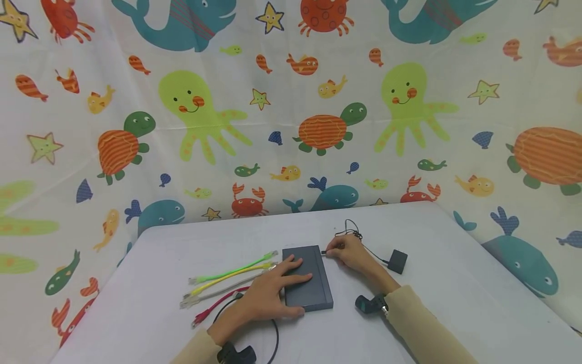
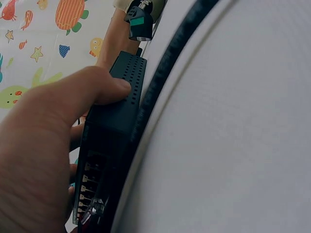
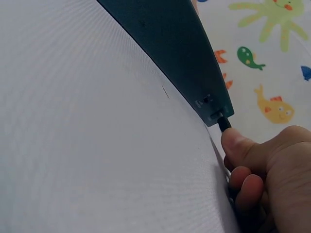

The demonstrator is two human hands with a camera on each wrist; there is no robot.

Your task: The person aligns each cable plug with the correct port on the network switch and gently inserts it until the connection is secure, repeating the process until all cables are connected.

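Two hands work at a flat dark box (image 1: 313, 294) that lies near the middle of a white table (image 1: 450, 253). The left hand (image 1: 268, 290) rests on it, fingers spread and fairly straight across the top, with the thumb pressed on the near side, where rows of small holes (image 2: 134, 77) show. The right hand (image 1: 349, 253), apart from the left, pinches a small black plug (image 3: 223, 122) between thumb and fingers. Its tip meets the right side of the box close to the far corner; how deep it sits, I cannot tell.

Beyond the right hand lies a tangle of thin black cord (image 1: 354, 233), and a black adapter (image 1: 397, 261) sits to its right. Left of the box, green (image 1: 245, 266), yellow (image 1: 218, 280), grey (image 1: 223, 291) and red cables lie side by side, their right ends close to the box or hidden by the left hand. A black cable (image 1: 276, 333) curves out from under the left forearm. From the left wrist, a row of ports (image 2: 86, 187) shows along the box's left side. Behind the table hangs a cloth (image 1: 291, 116) printed with sea animals.
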